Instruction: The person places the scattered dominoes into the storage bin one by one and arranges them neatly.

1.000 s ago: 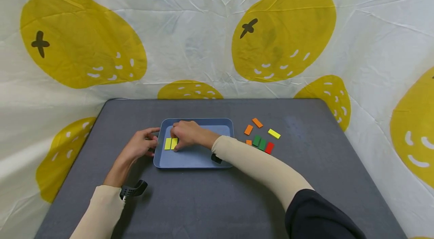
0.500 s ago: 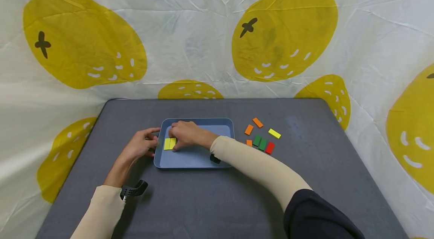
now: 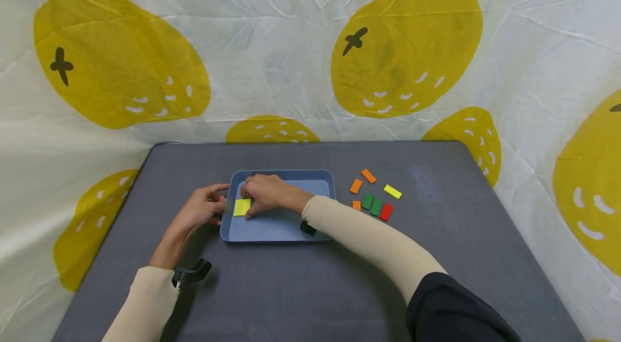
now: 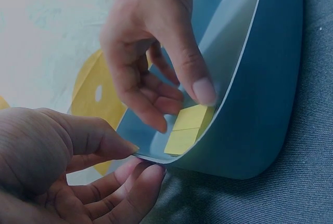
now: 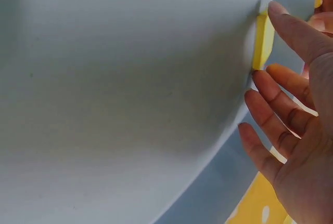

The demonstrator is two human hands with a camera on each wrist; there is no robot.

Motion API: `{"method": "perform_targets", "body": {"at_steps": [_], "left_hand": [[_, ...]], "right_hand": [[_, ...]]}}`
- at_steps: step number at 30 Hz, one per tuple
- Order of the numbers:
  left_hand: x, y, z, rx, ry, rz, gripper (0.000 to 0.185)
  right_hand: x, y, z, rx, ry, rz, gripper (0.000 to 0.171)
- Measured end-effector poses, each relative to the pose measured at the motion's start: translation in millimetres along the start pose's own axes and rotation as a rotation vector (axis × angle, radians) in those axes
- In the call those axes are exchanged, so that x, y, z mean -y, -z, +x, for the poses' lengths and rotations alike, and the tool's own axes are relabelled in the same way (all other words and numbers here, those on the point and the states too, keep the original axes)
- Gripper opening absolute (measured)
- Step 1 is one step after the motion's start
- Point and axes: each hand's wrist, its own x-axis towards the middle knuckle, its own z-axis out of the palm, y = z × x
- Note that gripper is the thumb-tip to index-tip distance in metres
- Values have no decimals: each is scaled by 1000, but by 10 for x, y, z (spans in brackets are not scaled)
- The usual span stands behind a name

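Observation:
Two yellow blocks lie side by side, touching, at the left end of a blue-grey tray point(image 3: 286, 228). My right hand point(image 3: 269, 191) reaches into the tray and pinches the right-hand yellow block point(image 3: 246, 206) by its ends, thumb at the near end and fingers at the far one. The left-hand yellow block point(image 4: 183, 141) sits close to the tray's end wall in the left wrist view. My left hand point(image 3: 200, 206) holds that end of the tray from outside, its thumb point(image 4: 117, 142) on the rim and fingers beneath.
Right of the tray, loose blocks lie on the dark grey table point(image 3: 271, 293): several orange ones point(image 3: 356, 185), two green ones point(image 3: 375, 206), a red one point(image 3: 386, 212) and another yellow one point(image 3: 392, 191). A patterned cloth point(image 3: 271, 61) hangs behind the table.
My right hand has shifted slightly left with its yellow block, closing the gap between the two blocks. The left hand has stayed in place at the tray.

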Motion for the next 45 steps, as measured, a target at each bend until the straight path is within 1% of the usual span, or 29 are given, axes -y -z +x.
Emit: {"method": "perform_targets", "body": {"at_steps": [3, 6, 13, 16, 19, 24, 31, 34, 37, 45], "left_hand": [[-6, -11, 4, 2, 4, 0, 54], [-8, -18, 9, 2, 5, 9, 55], [-25, -25, -10, 0, 10, 33, 55], [-39, -22, -23, 7, 9, 34, 55], [-39, -17, -31, 12, -4, 33, 55], [-31, -19, -35, 9, -23, 37, 55], [-15, -27, -32, -4, -21, 47, 54], [-18, -29, -36, -1, -11, 47, 55], [-23, -30, -42, 0, -5, 47, 55], [-5, -42, -45, -9, -10, 35, 54]], "right_hand": [[-14, 57, -61, 3, -24, 33, 59], [-36, 128, -137, -3, -38, 59, 62], [-76, 305, -354, -20, -22, 138, 55], [-87, 351, -455, -34, -15, 155, 53], [-98, 384, -547, -52, -8, 171, 50], [-133, 438, -696, -80, -7, 231, 47], [-207, 478, -902, -121, -13, 301, 46], [-248, 483, -991, -139, -20, 311, 44], [-289, 481, -1073, -157, -31, 294, 43], [-398, 478, -1291, -199, -37, 294, 41]]}}
